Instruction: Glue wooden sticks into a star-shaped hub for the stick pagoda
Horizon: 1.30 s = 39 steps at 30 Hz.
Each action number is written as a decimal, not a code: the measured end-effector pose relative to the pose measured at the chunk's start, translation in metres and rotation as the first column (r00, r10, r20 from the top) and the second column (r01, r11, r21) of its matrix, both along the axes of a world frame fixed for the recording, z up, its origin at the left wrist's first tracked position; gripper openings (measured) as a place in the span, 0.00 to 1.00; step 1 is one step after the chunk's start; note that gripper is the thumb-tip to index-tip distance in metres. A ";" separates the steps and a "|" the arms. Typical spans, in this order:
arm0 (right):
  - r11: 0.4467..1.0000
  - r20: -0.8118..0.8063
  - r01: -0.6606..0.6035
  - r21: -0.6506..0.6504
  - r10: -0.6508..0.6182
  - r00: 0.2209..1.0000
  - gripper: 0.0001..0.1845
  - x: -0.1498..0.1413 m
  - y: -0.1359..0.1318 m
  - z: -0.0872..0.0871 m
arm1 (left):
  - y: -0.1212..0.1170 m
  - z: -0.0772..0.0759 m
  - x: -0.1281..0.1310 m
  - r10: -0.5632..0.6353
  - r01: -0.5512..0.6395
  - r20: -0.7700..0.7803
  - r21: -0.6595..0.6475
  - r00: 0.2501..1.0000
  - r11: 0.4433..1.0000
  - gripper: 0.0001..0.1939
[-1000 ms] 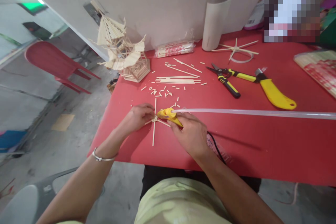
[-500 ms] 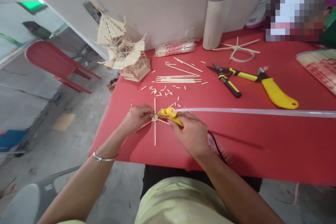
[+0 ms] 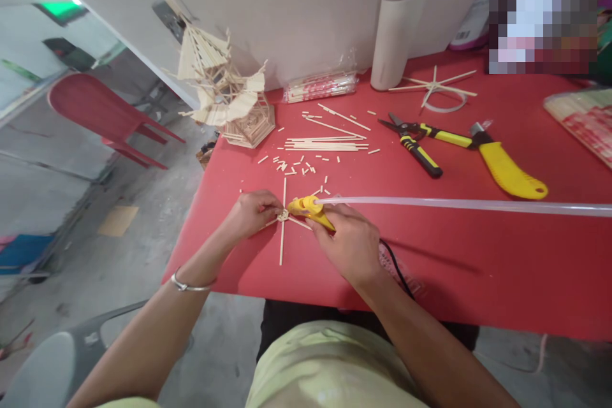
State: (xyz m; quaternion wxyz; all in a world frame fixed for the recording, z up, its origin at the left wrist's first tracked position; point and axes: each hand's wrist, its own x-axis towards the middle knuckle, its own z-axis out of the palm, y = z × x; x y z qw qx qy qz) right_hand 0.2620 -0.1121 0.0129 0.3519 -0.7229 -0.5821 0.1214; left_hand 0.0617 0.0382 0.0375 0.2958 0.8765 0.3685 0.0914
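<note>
A star-shaped frame of thin wooden sticks lies on the red table, its arms spreading from a small ring of short pieces at the hub. My left hand is closed in a pinch at the hub's left side, covering part of one arm. Wrapped round a yellow hot glue gun is my right hand. The gun's nozzle points left, close to the hub; whether it touches is too small to tell. A long clear glue stick runs out of its back to the right.
Beyond the frame lie short cut pieces and longer sticks. A stick pagoda model stands at the back left. Pruning shears, a yellow-handled cutter, another stick star and a white bottle are at the right.
The stick frame has turned slightly clockwise, its upright arm now leaning a little. Both hands stay almost where they were, and the view has shifted slightly.
</note>
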 end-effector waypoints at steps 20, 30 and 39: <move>0.989 0.008 0.013 0.144 -0.014 1.000 0.12 -0.001 -0.002 -0.008 | -0.008 -0.006 0.004 0.083 -0.082 -0.027 0.029 0.996 0.996 0.07; 0.978 0.007 -0.005 0.211 0.003 1.000 0.16 0.000 -0.005 -0.016 | -0.007 -0.006 -0.007 0.167 -0.157 0.106 -0.094 0.980 0.983 0.08; 0.974 0.167 -0.036 0.222 -0.002 0.986 0.14 -0.009 -0.018 -0.008 | -0.006 -0.018 -0.012 0.062 -0.052 0.236 -0.049 0.970 0.997 0.10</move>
